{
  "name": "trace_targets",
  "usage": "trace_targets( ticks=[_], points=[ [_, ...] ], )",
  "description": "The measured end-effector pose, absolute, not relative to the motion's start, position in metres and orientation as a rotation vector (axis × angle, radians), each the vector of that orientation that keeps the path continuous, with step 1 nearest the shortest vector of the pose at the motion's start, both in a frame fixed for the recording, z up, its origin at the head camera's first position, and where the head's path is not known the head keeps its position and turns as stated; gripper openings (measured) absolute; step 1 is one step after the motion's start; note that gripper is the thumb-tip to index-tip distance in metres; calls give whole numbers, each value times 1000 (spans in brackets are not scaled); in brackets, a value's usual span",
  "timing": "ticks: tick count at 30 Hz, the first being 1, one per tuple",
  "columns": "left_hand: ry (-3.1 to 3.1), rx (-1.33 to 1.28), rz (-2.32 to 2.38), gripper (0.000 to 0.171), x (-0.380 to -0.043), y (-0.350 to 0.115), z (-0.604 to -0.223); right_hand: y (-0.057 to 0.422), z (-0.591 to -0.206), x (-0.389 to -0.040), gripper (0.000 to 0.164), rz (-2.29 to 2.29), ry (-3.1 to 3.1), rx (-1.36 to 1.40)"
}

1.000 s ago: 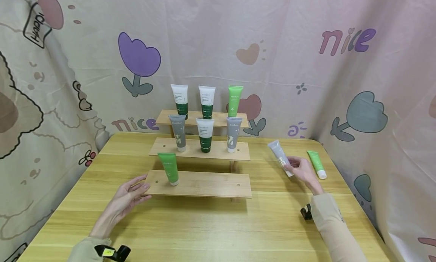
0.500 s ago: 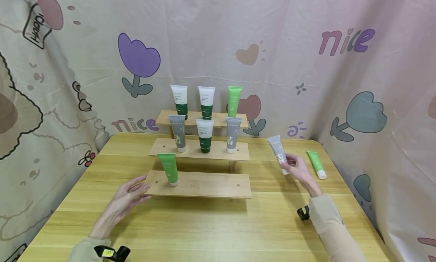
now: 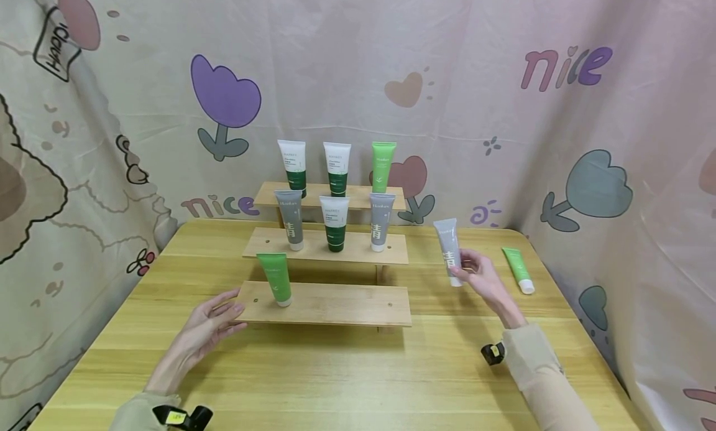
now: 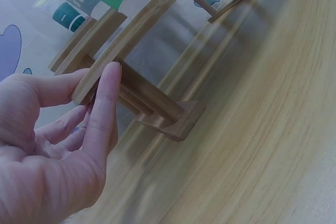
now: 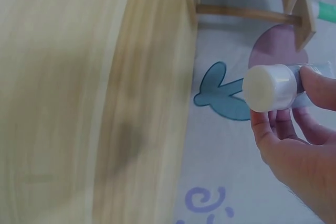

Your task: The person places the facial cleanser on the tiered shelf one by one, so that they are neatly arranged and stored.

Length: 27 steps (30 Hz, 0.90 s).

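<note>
My right hand [image 3: 482, 280] pinches a grey-blue squeeze tube [image 3: 448, 247] between thumb and fingers, right of the three-tier wooden display stand [image 3: 347, 303]. The tube is nearly upright, its white cap [image 5: 268, 88] at the bottom and toward the right wrist camera. At the left end of the lowest tier, my left hand [image 3: 208, 328] pinches the board's edge; in the left wrist view the thumb and a finger [image 4: 106, 98] lie on either side of it. A green tube [image 3: 276, 280] stands on that tier near the left hand.
Two grey tubes flank a white-and-green tube [image 3: 335, 222] on the middle tier. Two white-and-green tubes and a light green tube [image 3: 383, 166] stand on the top tier. Another green tube [image 3: 518, 270] lies on the table at right. A printed curtain [image 3: 330, 58] hangs behind.
My right hand has lifted the grey tube from the table, moved it left toward the stand and turned it from slanted to nearly upright. The left hand has stayed at the stand.
</note>
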<state>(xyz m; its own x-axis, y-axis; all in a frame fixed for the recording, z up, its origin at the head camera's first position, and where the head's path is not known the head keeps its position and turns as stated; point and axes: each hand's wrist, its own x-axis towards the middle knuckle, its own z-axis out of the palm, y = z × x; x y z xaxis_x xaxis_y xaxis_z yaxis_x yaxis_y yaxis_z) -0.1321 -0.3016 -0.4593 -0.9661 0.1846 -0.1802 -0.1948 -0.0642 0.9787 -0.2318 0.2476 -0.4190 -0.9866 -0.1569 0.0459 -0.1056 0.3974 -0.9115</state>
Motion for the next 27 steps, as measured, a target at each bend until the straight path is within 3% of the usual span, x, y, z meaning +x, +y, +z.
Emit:
trace_targets(
  ticks=[27],
  points=[
    [1933,-16,2132,75,-132,-301,-458,204,-395,-212,50,-1767,2526,-387]
  ],
)
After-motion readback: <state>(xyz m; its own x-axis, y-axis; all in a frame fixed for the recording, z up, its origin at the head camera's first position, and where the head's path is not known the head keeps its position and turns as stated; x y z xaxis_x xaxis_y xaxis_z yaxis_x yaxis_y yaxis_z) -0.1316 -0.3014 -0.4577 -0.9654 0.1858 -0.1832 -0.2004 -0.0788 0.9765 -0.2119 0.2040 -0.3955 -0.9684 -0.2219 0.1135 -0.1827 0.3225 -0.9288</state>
